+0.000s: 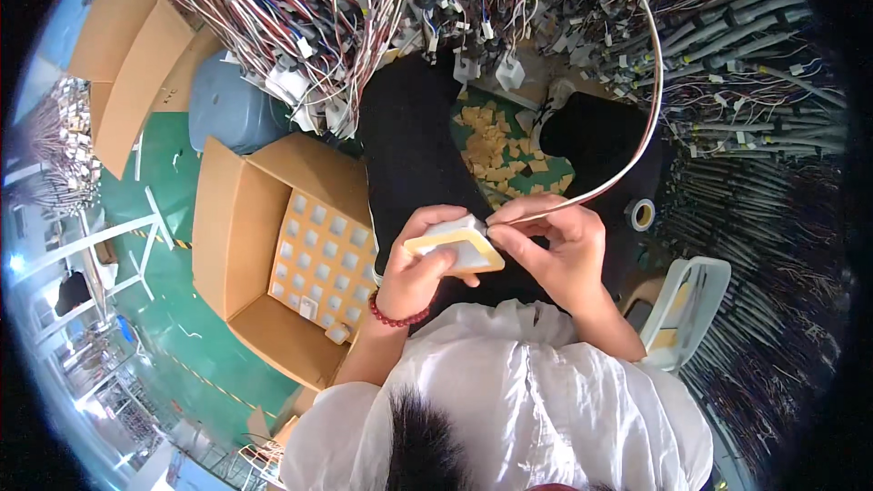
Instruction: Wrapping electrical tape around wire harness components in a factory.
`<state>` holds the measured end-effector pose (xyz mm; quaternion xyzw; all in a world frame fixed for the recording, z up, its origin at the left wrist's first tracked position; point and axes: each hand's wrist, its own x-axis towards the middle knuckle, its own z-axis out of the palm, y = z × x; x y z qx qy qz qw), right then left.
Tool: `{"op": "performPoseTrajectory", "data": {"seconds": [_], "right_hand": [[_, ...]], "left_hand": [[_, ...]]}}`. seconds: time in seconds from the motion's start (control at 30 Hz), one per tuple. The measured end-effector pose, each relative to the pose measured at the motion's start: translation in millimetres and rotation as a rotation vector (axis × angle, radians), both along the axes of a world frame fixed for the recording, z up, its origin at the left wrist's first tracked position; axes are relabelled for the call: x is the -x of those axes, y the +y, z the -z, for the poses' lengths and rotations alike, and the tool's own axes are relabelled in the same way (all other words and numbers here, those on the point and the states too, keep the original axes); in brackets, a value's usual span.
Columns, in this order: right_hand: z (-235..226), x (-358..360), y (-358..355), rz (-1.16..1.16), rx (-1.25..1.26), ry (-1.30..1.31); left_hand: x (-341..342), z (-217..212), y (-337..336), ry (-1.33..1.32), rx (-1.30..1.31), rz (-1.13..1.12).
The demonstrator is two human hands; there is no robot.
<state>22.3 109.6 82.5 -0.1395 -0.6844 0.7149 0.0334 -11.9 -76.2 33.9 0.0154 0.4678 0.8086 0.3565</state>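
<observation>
My left hand [406,280] grips a small white plastic housing [466,255] with a yellowish rim, its thumb lying across the open face. The housing is tilted over my lap. At its right end, my right hand [571,256] pinches the end of a thin cable [657,82] with white and dark red wires. The cable arcs up and away from my fingers toward the top of the view. Its tip meets the housing's edge; whether it is plugged in I cannot tell, since my fingertips cover the spot.
Left of my leg stands an open cardboard box [218,232] holding rows of white parts [312,241]. Wire bundles [264,9] hang ahead; grey cables [741,45] fill the right. Tan scraps [496,147], a tape roll [642,215], a clear bin [707,300] and a blue stool [225,107] surround me.
</observation>
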Motion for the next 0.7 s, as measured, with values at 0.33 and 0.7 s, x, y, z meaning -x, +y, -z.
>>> {"op": "performPoseTrajectory", "data": {"seconds": [0.33, 0.7], "right_hand": [[15, -8, -3, 0.066, 0.144, 0.097], [21, -15, -2, -0.03, -0.229, 0.168]], "left_hand": [[1, 13, 2, -0.372, -0.297, 0.08], [-6, 10, 9, -0.402, -0.306, -0.047]]}}
